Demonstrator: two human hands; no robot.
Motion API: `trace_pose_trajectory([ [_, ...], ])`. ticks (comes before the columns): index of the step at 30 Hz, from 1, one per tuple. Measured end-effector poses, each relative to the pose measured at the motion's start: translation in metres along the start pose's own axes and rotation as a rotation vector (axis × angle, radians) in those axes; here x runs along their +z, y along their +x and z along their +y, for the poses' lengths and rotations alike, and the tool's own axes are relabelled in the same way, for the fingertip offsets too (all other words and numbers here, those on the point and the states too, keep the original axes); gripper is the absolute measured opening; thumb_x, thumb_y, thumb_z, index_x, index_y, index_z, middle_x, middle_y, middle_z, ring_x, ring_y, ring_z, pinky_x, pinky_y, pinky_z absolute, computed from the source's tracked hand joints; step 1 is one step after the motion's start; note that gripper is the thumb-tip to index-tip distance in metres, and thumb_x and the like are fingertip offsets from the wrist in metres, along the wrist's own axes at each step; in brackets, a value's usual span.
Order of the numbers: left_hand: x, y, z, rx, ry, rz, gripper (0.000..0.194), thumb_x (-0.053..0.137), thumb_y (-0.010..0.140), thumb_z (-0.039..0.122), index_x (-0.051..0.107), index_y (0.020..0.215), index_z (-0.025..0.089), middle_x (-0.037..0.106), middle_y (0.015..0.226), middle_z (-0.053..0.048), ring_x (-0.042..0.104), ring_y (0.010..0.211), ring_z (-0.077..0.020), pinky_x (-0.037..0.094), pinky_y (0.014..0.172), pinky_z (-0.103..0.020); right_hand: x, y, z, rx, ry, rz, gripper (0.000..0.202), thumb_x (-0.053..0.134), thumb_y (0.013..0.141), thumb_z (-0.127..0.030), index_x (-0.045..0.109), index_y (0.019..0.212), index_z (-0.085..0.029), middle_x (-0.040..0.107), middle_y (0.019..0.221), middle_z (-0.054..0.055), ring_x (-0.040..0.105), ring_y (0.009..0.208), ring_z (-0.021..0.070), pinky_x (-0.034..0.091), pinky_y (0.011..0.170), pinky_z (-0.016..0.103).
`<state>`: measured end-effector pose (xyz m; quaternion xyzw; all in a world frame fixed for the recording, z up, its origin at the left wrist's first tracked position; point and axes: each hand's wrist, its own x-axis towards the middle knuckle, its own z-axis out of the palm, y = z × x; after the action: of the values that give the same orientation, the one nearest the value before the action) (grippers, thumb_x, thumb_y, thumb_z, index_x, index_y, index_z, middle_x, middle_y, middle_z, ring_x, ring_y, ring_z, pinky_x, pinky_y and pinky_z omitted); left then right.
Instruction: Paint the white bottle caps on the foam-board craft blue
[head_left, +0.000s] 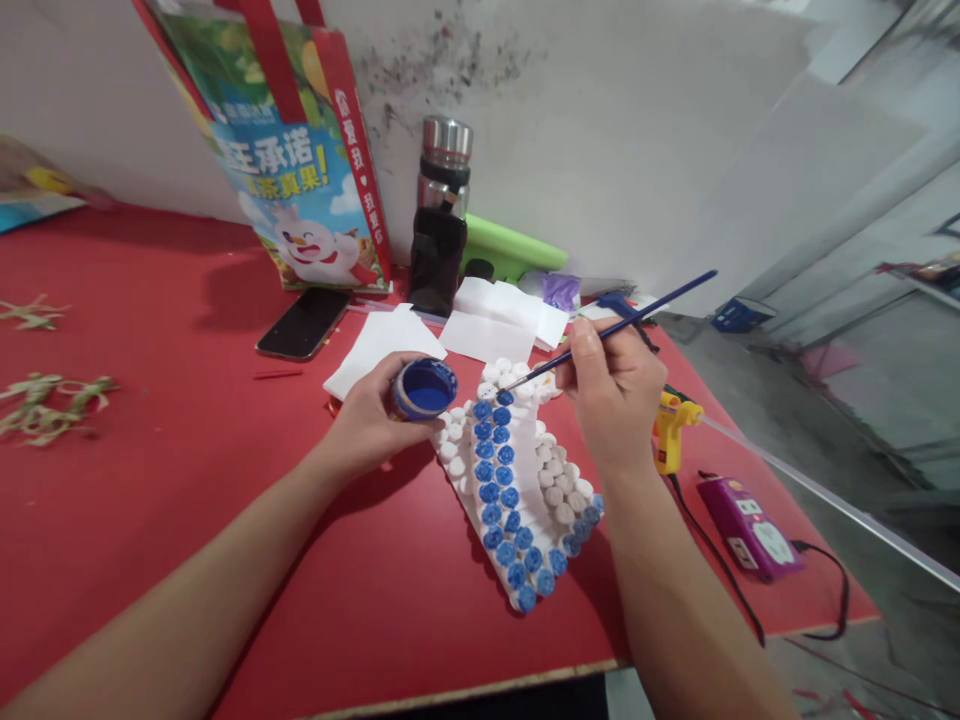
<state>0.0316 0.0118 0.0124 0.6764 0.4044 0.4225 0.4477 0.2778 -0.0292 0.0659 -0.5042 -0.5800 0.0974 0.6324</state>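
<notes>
My left hand [380,408] is wrapped round a small open jar of blue paint [426,388], its mouth tilted toward me. Between the fingers of my right hand [611,385] is a thin paintbrush [667,298] with a dark blue handle. The brush tip touches or hovers right by a blue rosette near the top of a white craft piece [531,490]; contact is hard to tell. Rows of small round rosettes cover this piece. Those along the left column and bottom edge are blue, while others at the top, left and right are white.
Behind stand a printed bag [300,170] and a steel bottle [444,170], with a black phone [304,322] and white papers [495,318] before them. To the right lie a yellow glue gun [673,432] and a purple power strip [750,530] with cords. Woven straw pieces [52,405] lie left.
</notes>
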Motion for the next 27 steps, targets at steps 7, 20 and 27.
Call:
trace_pose_trajectory([
  [7,0.0005,0.0008,-0.0002,-0.012,-0.004,0.007,0.059,0.092,0.071,0.029,0.069,0.124,0.021,0.078,0.124,-0.010,0.076,0.116,-0.0314,0.063,0.104,-0.046,0.0009,0.0001,-0.0048,-0.027,-0.076,0.018,0.035,0.064,0.109,-0.046,0.062,0.081,-0.025,0.059,0.060,-0.005,0.054,0.050,0.0098,0.045,0.052,0.027],
  [20,0.0007,0.0006,-0.0012,-0.020,-0.006,0.004,0.061,0.092,0.071,0.029,0.068,0.126,0.021,0.078,0.123,-0.010,0.075,0.113,-0.0305,0.061,0.103,-0.046,0.0011,-0.0002,-0.0049,-0.001,-0.048,-0.022,0.036,0.064,0.109,-0.043,0.061,0.078,-0.025,0.058,0.058,-0.006,0.052,0.049,0.0094,0.043,0.051,0.028],
  [27,0.0001,0.0013,-0.0030,-0.002,0.008,0.002,0.060,0.092,0.070,0.028,0.069,0.125,0.021,0.079,0.122,-0.010,0.076,0.113,-0.0307,0.063,0.102,-0.046,0.0015,-0.0006,-0.0049,0.016,0.030,0.016,0.031,0.064,0.109,-0.041,0.063,0.082,-0.026,0.058,0.059,-0.006,0.052,0.048,0.0105,0.041,0.049,0.029],
])
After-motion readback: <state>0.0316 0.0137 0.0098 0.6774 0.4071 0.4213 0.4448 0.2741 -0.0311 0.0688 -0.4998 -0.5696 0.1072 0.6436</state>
